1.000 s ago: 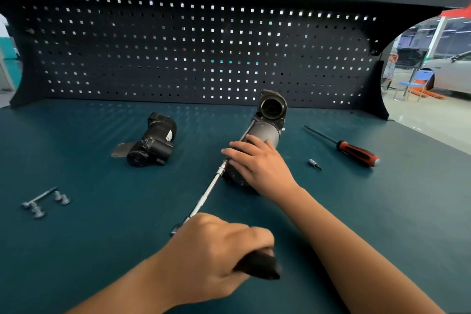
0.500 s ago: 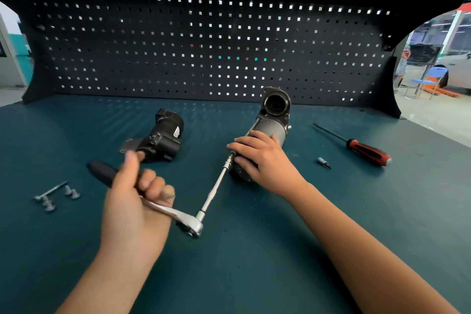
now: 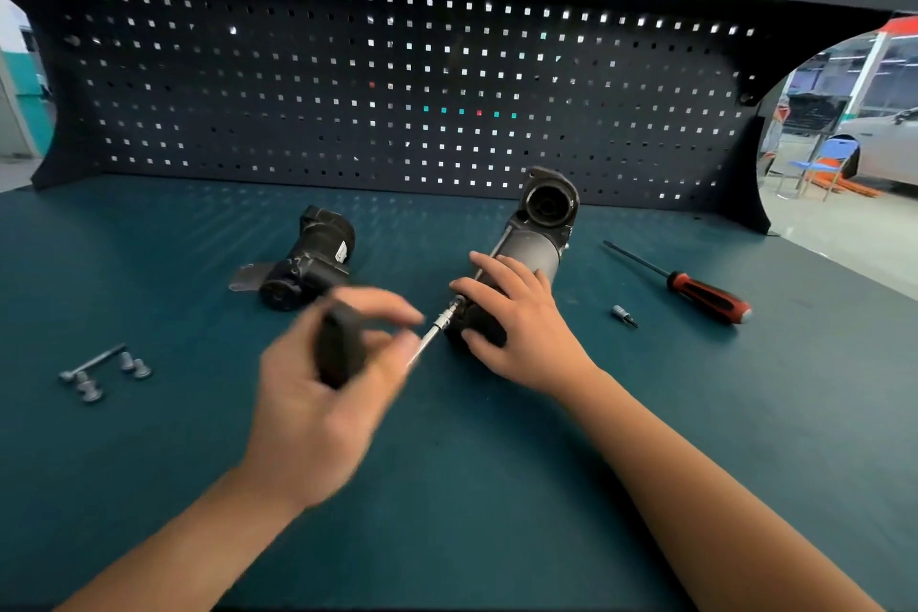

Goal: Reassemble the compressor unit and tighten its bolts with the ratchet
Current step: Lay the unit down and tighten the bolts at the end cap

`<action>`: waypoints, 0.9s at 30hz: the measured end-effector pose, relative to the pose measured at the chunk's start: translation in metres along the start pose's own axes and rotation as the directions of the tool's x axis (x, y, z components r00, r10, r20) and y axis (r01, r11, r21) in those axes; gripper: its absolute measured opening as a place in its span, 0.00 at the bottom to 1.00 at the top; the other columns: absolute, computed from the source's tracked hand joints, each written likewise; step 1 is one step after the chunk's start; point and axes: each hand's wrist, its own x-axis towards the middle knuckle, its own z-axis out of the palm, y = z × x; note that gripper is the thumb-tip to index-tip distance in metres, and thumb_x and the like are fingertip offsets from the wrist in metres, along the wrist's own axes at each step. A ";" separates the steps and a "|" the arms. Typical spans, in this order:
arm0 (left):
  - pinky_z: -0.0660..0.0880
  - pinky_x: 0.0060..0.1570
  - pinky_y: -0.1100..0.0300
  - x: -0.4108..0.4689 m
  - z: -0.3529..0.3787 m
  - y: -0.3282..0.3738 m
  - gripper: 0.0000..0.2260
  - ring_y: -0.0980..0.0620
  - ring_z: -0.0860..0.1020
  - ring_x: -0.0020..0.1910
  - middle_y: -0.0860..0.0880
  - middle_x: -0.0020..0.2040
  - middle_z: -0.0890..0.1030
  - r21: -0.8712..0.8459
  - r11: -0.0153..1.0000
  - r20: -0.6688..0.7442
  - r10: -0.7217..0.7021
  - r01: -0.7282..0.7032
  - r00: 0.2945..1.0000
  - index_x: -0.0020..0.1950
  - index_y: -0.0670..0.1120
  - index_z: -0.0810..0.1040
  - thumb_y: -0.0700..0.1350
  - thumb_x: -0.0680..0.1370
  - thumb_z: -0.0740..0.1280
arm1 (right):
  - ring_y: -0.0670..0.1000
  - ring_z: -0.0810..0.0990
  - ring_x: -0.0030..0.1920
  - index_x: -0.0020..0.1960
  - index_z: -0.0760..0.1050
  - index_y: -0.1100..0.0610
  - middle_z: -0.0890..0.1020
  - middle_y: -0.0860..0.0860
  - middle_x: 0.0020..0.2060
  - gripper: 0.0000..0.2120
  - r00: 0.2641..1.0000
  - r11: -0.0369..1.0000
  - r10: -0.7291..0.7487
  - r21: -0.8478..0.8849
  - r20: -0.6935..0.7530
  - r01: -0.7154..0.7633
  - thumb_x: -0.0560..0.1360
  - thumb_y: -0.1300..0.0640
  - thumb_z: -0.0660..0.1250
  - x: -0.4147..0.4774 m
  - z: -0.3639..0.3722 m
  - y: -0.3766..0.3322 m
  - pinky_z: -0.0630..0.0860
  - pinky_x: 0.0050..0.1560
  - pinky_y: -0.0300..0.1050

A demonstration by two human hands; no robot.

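The grey compressor body [image 3: 529,253] lies on the green bench mat [image 3: 447,487], its round black end facing the pegboard. My right hand [image 3: 516,318] grips its near end and holds it down. My left hand [image 3: 328,383], blurred by motion, grips the ratchet's black handle [image 3: 340,345], which stands raised above the mat. The ratchet's silver extension bar [image 3: 434,331] runs from that hand up into the near end of the compressor. A separate black compressor part [image 3: 310,261] lies to the left.
Several loose bolts [image 3: 102,370] lie at the left of the mat. A small socket bit [image 3: 623,315] and a red-and-black screwdriver [image 3: 695,291] lie to the right of the compressor. A dark pegboard [image 3: 397,80] walls the back.
My left hand has swung the ratchet handle round, from near the bench's front edge, out to the left, then up to a raised position. My right hand stays on the compressor.
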 end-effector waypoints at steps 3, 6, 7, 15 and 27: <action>0.65 0.25 0.73 -0.008 0.007 -0.001 0.13 0.62 0.71 0.24 0.59 0.31 0.77 0.400 0.798 0.643 0.106 -0.450 0.759 0.49 0.54 0.74 0.41 0.68 0.61 | 0.63 0.68 0.66 0.63 0.76 0.58 0.69 0.60 0.68 0.22 1.000 1.000 0.022 -0.004 0.004 -0.022 0.68 0.62 0.71 0.001 0.000 0.000 0.63 0.59 0.58; 0.66 0.21 0.67 -0.013 0.006 -0.013 0.12 0.56 0.71 0.23 0.55 0.26 0.75 0.463 0.452 0.823 0.099 -0.762 0.559 0.46 0.54 0.75 0.45 0.66 0.58 | 0.60 0.64 0.70 0.69 0.69 0.58 0.64 0.60 0.71 0.27 0.998 0.998 0.059 0.017 -0.010 -0.059 0.71 0.58 0.71 0.000 0.002 0.003 0.60 0.65 0.55; 0.68 0.23 0.68 -0.015 0.005 -0.014 0.11 0.57 0.72 0.25 0.55 0.28 0.77 0.436 0.541 0.803 0.128 -0.719 0.582 0.47 0.53 0.74 0.43 0.67 0.60 | 0.58 0.61 0.72 0.71 0.65 0.58 0.62 0.58 0.72 0.30 0.996 0.995 0.091 0.046 -0.010 -0.091 0.72 0.56 0.71 -0.001 0.003 0.004 0.56 0.68 0.52; 0.58 0.20 0.70 0.006 -0.016 -0.012 0.08 0.60 0.58 0.18 0.56 0.21 0.60 -0.714 0.670 -0.357 -0.598 0.204 0.717 0.37 0.50 0.70 0.46 0.76 0.64 | 0.56 0.64 0.70 0.69 0.67 0.63 0.71 0.56 0.67 0.32 0.983 0.978 0.162 0.144 -0.088 -0.148 0.70 0.55 0.74 -0.001 0.008 0.004 0.51 0.65 0.34; 0.54 0.19 0.67 0.011 -0.006 -0.014 0.15 0.58 0.55 0.17 0.55 0.20 0.59 -0.474 0.866 -0.487 -0.410 0.162 0.771 0.32 0.49 0.62 0.41 0.78 0.60 | 0.55 0.64 0.70 0.64 0.72 0.63 0.73 0.55 0.65 0.27 0.979 0.975 0.174 0.162 -0.110 -0.155 0.69 0.56 0.74 -0.002 0.010 0.005 0.57 0.66 0.41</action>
